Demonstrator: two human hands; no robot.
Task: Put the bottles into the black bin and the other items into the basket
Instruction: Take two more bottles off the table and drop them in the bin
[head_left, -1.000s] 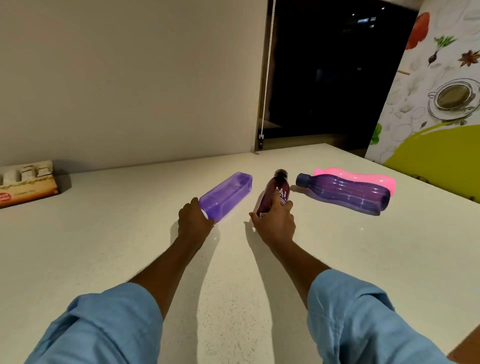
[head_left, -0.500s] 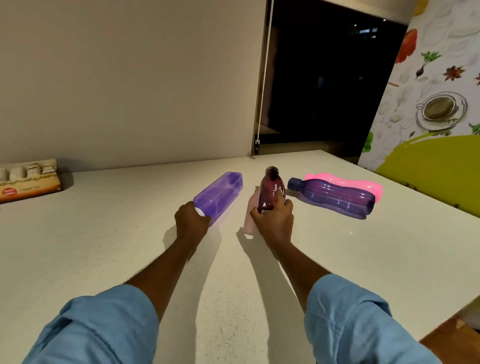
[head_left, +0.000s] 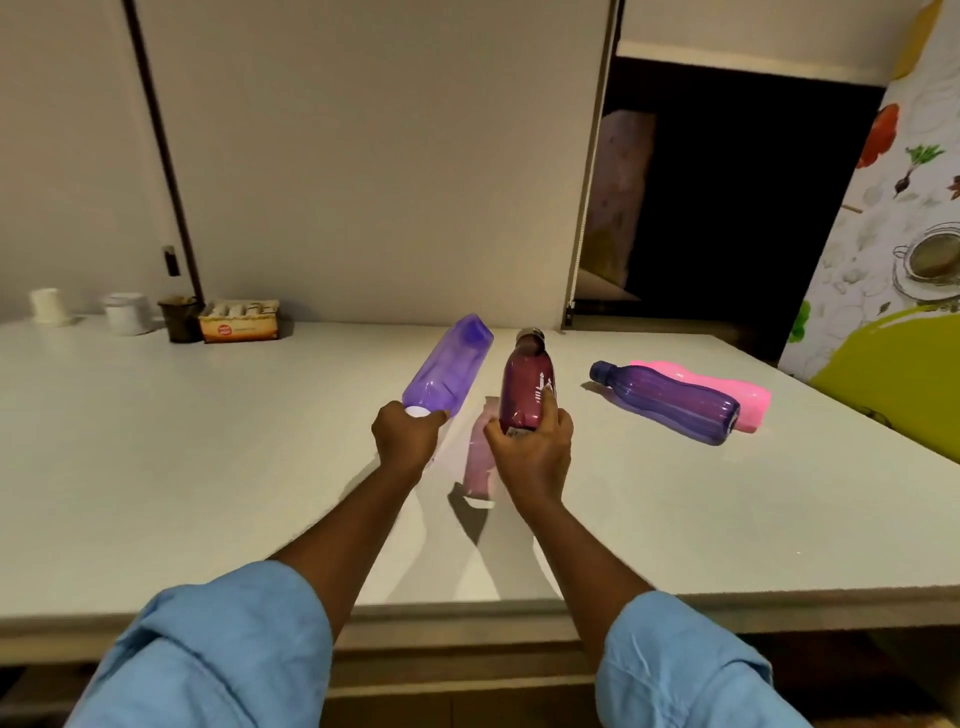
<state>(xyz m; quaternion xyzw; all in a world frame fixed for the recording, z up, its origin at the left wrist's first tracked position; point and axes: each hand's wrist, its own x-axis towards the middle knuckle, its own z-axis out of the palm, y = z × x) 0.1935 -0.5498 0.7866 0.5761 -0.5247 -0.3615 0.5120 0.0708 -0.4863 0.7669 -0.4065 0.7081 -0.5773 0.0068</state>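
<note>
Bottles fill both hands. My left grip (head_left: 408, 441) is clenched round the white-capped end of the lilac square bottle (head_left: 449, 371), which slants up and away and seems lifted off the counter (head_left: 182, 467). My right grip (head_left: 530, 452) grasps the maroon bottle (head_left: 525, 387) round its lower end, neck pointing far. A pale pink bottle (head_left: 478, 457) lies on the counter between my wrists. A dark purple bottle (head_left: 670, 402) and a bright pink bottle (head_left: 750, 402) lie side by side to the right. Neither bin nor basket is in view. I judge the lilac one light, smooth and likely slippery. Held by its end it may swing, so a mid-body hold would be steadier. I cannot tell whether the maroon one is full.
</note>
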